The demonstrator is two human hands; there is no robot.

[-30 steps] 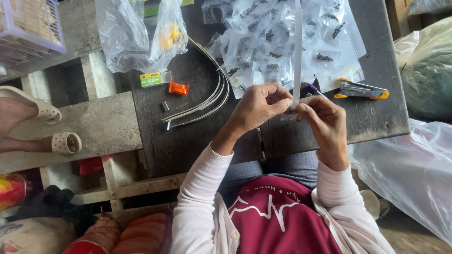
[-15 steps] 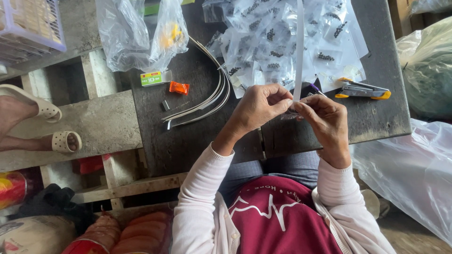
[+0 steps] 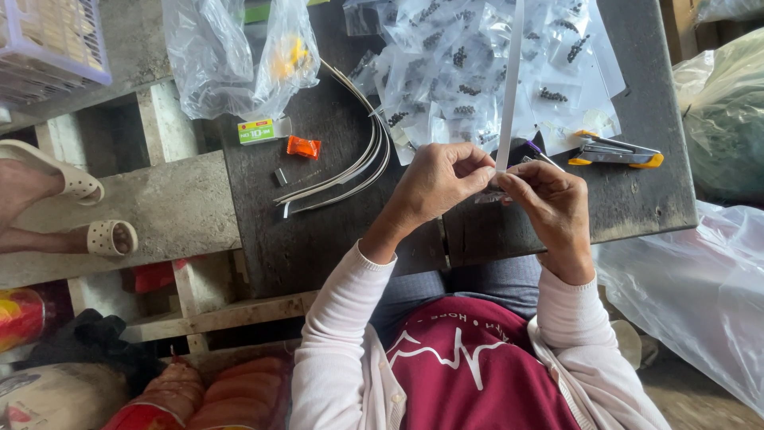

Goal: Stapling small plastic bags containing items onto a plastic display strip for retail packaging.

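Here a long white strip [image 3: 509, 87] stands upright, its lower end pinched between the left hand [image 3: 436, 181] and the right hand [image 3: 547, 201] above the near edge of the dark wooden table [image 3: 334, 239]. At twelve o'clock lies a heap of small clear bags [image 3: 477, 72] holding dark beads; at two o'clock — a yellow-handled stapler [image 3: 614, 151]. At nine o'clock curved white strips [image 3: 350, 171] rest — bare wood nearer the near left corner.
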